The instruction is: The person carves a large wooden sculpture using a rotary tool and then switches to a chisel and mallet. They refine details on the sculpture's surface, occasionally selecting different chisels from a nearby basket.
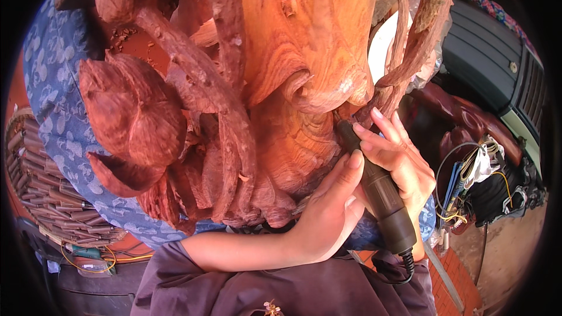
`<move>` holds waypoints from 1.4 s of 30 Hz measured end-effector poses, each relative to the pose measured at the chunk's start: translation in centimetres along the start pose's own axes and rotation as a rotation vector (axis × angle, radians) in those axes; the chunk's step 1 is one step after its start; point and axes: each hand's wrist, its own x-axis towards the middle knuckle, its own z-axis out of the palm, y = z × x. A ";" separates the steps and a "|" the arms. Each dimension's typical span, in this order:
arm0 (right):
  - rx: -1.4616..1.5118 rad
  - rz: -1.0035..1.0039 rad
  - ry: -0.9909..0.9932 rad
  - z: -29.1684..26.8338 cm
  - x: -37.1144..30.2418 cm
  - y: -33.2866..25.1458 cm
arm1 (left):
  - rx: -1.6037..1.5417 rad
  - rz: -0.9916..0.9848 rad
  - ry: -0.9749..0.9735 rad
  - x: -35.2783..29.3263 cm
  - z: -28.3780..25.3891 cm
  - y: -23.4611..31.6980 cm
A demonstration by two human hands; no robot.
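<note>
A large reddish-brown wood carving (316, 41) fills the middle, with smooth orange grain and a curled relief. My right hand (404, 164) is closed round a dark rotary carving tool (383, 199), fingers along its far side. The tool tilts up to the left, its narrow nose at a recess under the carved curl; I cannot make out the bit. From the left, my left hand (331, 216) crosses below the carving, its thumb pressed against the tool's body. Its other fingers are mostly hidden behind the tool. A cord (408, 263) leaves the tool's lower end.
Root-like branches (231, 111) and a carved bud shape (134, 111) stick out on the left. Blue patterned cloth (58, 82) lies under the carving. A basket of brown cylindrical pieces (52, 193) stands at left. A dark grey case (480, 52) and bundled cables (483, 158) are at right.
</note>
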 end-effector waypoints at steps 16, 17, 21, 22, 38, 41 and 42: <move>-0.013 0.004 0.012 0.6 -0.1 0.4 | 0.029 0.066 -0.128 0.5 -1.6 -0.2; -0.021 0.006 0.004 0.5 -0.1 0.4 | 0.028 0.068 -0.131 0.4 -1.4 -0.2; 0.000 -0.005 0.011 0.3 -0.1 0.2 | 0.015 0.050 -0.100 0.1 -1.2 -0.4; 0.012 -0.002 0.019 0.3 -0.1 0.0 | 0.028 0.033 -0.076 0.1 -1.4 -0.5; 0.042 0.005 -0.015 -0.5 -0.4 -0.4 | -0.027 -0.013 -0.063 -0.5 -1.0 -0.8; 0.029 0.013 -0.001 -0.2 -0.4 -0.1 | -0.015 0.011 -0.056 -0.2 -0.6 -0.5; 0.035 0.016 0.004 -0.1 -0.4 0.0 | -0.009 0.022 -0.047 -0.1 -0.4 -0.4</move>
